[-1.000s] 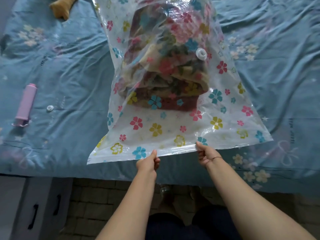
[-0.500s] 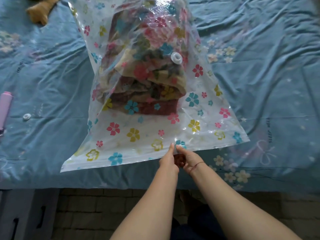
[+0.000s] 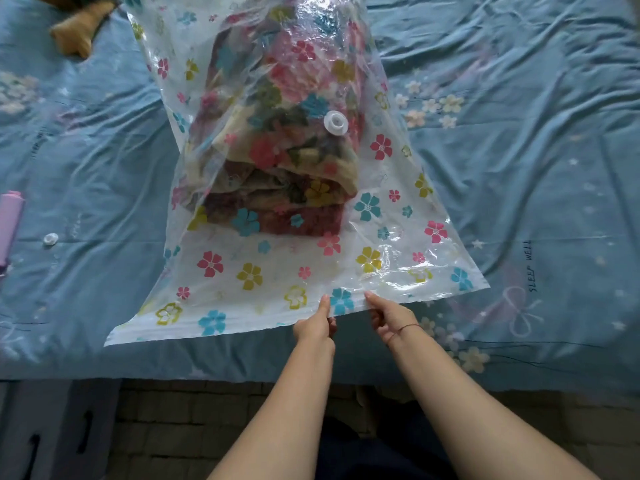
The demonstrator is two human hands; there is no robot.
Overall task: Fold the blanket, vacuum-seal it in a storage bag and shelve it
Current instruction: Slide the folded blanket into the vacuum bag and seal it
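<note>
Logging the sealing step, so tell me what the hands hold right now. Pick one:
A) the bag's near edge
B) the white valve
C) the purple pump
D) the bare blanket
A: the left hand and right hand both pinch the near edge of the bag, close together, while the pump lies apart at far left.

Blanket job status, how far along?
Done: the blanket is folded and inside the storage bag on the bed. In hand: left hand and right hand pinch the bag's near zip edge; how much is sealed I cannot tell. Left: draw air out through the valve, since the bag looks loose and the purple pump lies aside, then shelve.
</note>
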